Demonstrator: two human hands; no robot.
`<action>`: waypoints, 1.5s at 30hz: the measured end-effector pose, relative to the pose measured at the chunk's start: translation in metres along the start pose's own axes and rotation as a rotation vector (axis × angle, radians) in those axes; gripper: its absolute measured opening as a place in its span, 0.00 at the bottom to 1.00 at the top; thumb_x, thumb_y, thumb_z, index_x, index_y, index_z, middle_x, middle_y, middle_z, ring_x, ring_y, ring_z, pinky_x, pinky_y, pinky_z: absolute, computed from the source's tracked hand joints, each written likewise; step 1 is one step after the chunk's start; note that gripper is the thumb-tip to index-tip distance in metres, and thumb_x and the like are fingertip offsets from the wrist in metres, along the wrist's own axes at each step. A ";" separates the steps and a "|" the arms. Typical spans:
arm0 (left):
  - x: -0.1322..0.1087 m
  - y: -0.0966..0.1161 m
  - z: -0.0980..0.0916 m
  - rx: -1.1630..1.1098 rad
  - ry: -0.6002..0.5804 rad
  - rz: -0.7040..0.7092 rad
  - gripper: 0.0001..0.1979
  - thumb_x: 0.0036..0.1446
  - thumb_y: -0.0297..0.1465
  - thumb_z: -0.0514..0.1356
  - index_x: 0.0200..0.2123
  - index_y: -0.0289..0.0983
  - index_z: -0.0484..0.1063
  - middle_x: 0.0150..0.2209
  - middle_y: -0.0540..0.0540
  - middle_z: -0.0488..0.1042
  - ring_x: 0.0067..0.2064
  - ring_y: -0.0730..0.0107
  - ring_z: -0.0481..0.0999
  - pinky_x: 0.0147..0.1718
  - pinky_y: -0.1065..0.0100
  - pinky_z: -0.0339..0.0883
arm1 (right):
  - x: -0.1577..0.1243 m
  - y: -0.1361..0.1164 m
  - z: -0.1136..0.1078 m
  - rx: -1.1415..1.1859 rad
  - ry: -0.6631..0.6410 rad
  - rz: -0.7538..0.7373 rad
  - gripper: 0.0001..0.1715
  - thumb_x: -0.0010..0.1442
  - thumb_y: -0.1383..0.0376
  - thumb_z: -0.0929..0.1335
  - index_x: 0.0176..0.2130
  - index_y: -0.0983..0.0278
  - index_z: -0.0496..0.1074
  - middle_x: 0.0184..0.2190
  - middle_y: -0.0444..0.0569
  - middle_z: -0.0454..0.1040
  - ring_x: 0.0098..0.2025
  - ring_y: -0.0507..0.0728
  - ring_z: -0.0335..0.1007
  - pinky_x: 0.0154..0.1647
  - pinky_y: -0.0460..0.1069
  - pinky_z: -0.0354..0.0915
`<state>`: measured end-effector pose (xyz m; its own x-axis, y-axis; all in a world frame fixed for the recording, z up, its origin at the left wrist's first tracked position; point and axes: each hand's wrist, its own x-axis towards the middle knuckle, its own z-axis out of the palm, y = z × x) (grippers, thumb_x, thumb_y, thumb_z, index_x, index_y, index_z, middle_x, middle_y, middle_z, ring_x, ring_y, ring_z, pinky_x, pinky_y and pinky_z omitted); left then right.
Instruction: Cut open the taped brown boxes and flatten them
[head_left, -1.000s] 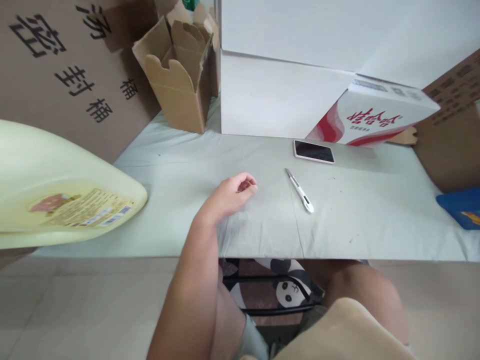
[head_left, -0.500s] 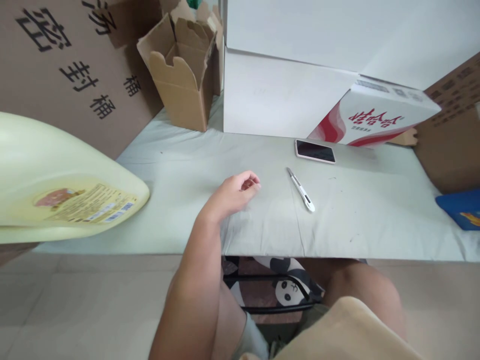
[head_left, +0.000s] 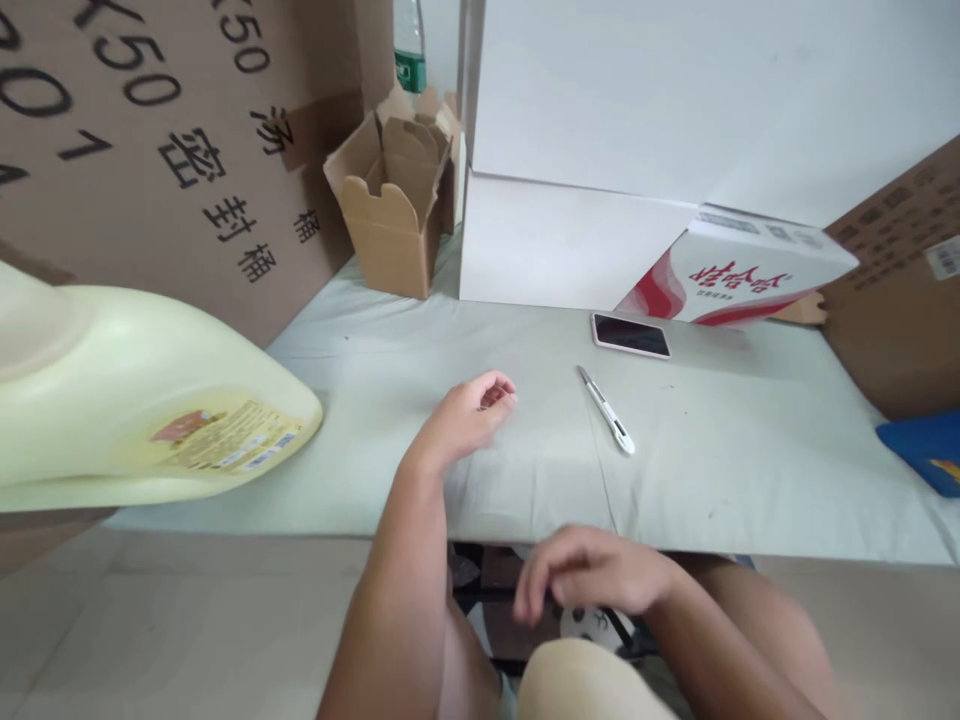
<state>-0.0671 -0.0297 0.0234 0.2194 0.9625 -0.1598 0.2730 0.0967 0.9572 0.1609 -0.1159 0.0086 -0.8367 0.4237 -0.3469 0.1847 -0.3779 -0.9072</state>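
Left hand [head_left: 469, 420] loosely curled, empty; right hand [head_left: 592, 575] slack, empty. Pen [head_left: 606, 410] right of left fingertips: likely light, stiff, slick; pinch mid-barrel.

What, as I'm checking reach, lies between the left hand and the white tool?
In the head view, only bare grey cloth lies between the left hand and the white tool.
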 end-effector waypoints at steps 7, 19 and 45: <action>0.000 0.004 -0.010 -0.037 0.131 0.014 0.09 0.64 0.38 0.58 0.42 0.40 0.74 0.37 0.48 0.78 0.39 0.65 0.76 0.41 0.64 0.68 | 0.088 -0.075 -0.051 -0.146 0.694 -0.354 0.19 0.64 0.47 0.69 0.33 0.57 0.72 0.28 0.46 0.73 0.29 0.56 0.71 0.36 0.54 0.74; 0.005 0.003 -0.026 -0.009 0.311 -0.120 0.03 0.61 0.32 0.58 0.36 0.40 0.72 0.31 0.50 0.73 0.35 0.65 0.71 0.39 0.63 0.64 | 0.278 -0.197 -0.095 -0.929 0.725 -0.450 0.22 0.60 0.73 0.68 0.54 0.65 0.75 0.78 0.59 0.47 0.55 0.59 0.80 0.66 0.61 0.71; 0.020 0.024 0.030 -0.295 0.490 0.335 0.41 0.59 0.69 0.44 0.30 0.41 0.78 0.39 0.38 0.84 0.58 0.44 0.82 0.60 0.50 0.75 | -0.039 -0.011 -0.073 -0.620 1.533 -0.838 0.26 0.58 0.61 0.76 0.53 0.48 0.68 0.57 0.50 0.63 0.54 0.62 0.68 0.51 0.60 0.70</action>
<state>-0.0286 -0.0160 0.0359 -0.2229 0.9498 0.2197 -0.0188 -0.2295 0.9731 0.2292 -0.0678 0.0151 0.2776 0.7348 0.6189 0.4551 0.4668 -0.7583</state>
